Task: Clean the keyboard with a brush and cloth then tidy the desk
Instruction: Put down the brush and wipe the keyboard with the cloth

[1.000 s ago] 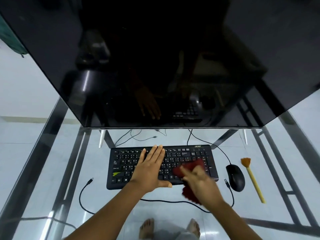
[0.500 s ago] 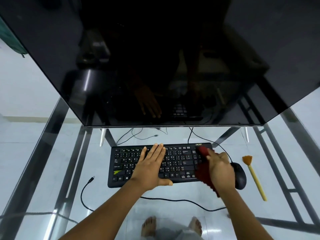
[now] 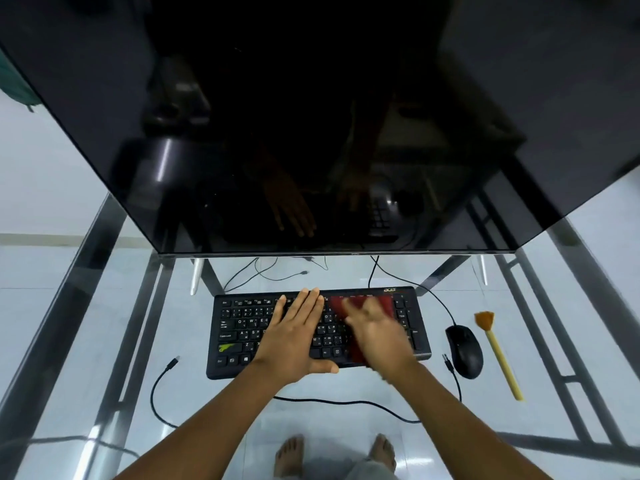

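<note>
On keyboard (image 3: 242, 327) | left hand (image 3: 294, 337) flat, grip wide | right hand (image 3: 377, 334) blurred, grip spread, pressing cloth (image 3: 384, 303)

Keyboard (image 3: 242, 327): black, white key legends, a yellow-green mark on one key near its near-left corner, a gold logo at its far-right corner. Cloth (image 3: 384, 303), on the keyboard's right half: plain dark red. Mouse (image 3: 464, 349), right of the keyboard: black. Brush (image 3: 498, 355), farther right of the keyboard: orange-brown bristles, pale yellow handle. Monitor (image 3: 311, 116), behind the keyboard: glossy black. Bench (image 3: 83, 271), under the keyboard: clear glass, silver frame.
</note>
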`<action>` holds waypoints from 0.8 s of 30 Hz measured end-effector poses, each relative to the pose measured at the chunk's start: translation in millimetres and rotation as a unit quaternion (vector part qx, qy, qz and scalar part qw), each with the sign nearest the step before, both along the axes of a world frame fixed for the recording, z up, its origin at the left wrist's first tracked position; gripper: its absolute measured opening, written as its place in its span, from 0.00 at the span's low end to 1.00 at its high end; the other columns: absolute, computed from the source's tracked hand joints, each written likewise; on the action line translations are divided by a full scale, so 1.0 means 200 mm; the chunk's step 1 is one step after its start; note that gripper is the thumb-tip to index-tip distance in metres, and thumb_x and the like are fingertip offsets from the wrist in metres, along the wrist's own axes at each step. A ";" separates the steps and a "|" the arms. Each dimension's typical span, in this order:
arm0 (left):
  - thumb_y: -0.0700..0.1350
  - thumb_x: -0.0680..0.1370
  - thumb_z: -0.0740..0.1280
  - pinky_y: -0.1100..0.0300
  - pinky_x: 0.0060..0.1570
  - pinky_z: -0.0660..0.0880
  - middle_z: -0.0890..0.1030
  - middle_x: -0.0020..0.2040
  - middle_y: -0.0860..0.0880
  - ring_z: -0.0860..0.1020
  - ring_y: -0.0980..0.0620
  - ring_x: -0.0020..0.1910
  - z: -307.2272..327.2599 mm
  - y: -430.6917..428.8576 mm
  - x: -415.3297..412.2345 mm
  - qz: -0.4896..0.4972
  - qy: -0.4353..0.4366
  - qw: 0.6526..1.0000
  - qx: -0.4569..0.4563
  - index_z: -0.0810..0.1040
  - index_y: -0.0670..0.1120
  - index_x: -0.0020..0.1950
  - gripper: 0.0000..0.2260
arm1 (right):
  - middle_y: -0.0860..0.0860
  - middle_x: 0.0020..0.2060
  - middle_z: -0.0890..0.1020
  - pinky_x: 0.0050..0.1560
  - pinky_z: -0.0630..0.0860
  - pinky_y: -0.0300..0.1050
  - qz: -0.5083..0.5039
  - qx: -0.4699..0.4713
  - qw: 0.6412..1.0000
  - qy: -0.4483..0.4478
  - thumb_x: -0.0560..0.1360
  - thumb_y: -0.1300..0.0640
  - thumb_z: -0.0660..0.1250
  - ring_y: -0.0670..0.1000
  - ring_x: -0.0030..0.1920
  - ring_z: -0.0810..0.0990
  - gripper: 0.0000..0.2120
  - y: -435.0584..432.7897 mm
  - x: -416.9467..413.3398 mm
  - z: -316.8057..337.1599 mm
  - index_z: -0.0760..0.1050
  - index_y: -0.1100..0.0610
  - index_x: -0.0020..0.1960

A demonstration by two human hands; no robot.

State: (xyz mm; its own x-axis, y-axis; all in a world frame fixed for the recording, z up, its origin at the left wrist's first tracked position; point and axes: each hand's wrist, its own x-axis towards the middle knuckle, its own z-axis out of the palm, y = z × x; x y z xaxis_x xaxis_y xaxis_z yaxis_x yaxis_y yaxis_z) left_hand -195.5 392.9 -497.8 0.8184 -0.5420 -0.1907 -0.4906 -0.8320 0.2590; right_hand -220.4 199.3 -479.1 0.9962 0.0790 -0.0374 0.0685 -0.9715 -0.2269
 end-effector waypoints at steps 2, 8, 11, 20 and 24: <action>0.78 0.65 0.56 0.45 0.75 0.35 0.36 0.79 0.51 0.32 0.53 0.76 0.01 -0.01 0.00 -0.002 0.003 1.000 0.001 0.39 0.46 0.79 0.55 | 0.53 0.49 0.75 0.33 0.80 0.48 0.018 -0.006 1.000 0.009 0.79 0.51 0.63 0.55 0.32 0.81 0.18 -0.08 0.01 0.02 0.71 0.44 0.69; 0.78 0.66 0.56 0.46 0.74 0.34 0.35 0.78 0.50 0.32 0.53 0.76 0.02 -0.01 0.00 0.000 0.001 1.000 0.009 0.38 0.46 0.79 0.55 | 0.57 0.59 0.70 0.38 0.80 0.49 -0.144 -0.041 0.988 0.030 0.81 0.54 0.57 0.57 0.41 0.82 0.22 -0.13 0.08 0.03 0.61 0.47 0.75; 0.77 0.66 0.57 0.45 0.75 0.36 0.35 0.78 0.50 0.32 0.53 0.76 0.02 -0.01 0.00 0.000 0.005 1.000 0.011 0.38 0.46 0.79 0.55 | 0.54 0.55 0.72 0.30 0.81 0.49 0.052 -0.064 0.995 0.053 0.79 0.53 0.64 0.56 0.35 0.82 0.24 -0.03 -0.03 -0.01 0.63 0.49 0.74; 0.78 0.66 0.57 0.45 0.75 0.35 0.34 0.78 0.50 0.31 0.53 0.75 0.01 0.00 -0.01 0.003 0.011 1.000 0.009 0.37 0.46 0.78 0.55 | 0.58 0.56 0.74 0.32 0.80 0.49 -0.047 -0.028 0.998 0.044 0.81 0.54 0.59 0.58 0.37 0.82 0.22 -0.10 -0.06 0.01 0.63 0.54 0.74; 0.75 0.67 0.61 0.46 0.75 0.35 0.35 0.78 0.49 0.32 0.52 0.75 0.07 0.01 0.01 -0.008 0.026 1.000 0.007 0.36 0.46 0.78 0.55 | 0.56 0.49 0.77 0.29 0.80 0.49 -0.050 -0.029 0.998 0.029 0.77 0.53 0.66 0.57 0.29 0.80 0.19 -0.17 -0.07 0.02 0.73 0.49 0.67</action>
State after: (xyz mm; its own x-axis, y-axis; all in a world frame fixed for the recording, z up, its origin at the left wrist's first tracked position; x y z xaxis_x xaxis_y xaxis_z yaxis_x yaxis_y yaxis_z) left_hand -192.6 395.3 -482.9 0.7978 -0.5528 -0.2404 -0.4907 -0.8272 0.2738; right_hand -233.7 164.5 -474.8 0.9950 -0.0253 -0.0962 -0.0416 -0.9844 -0.1712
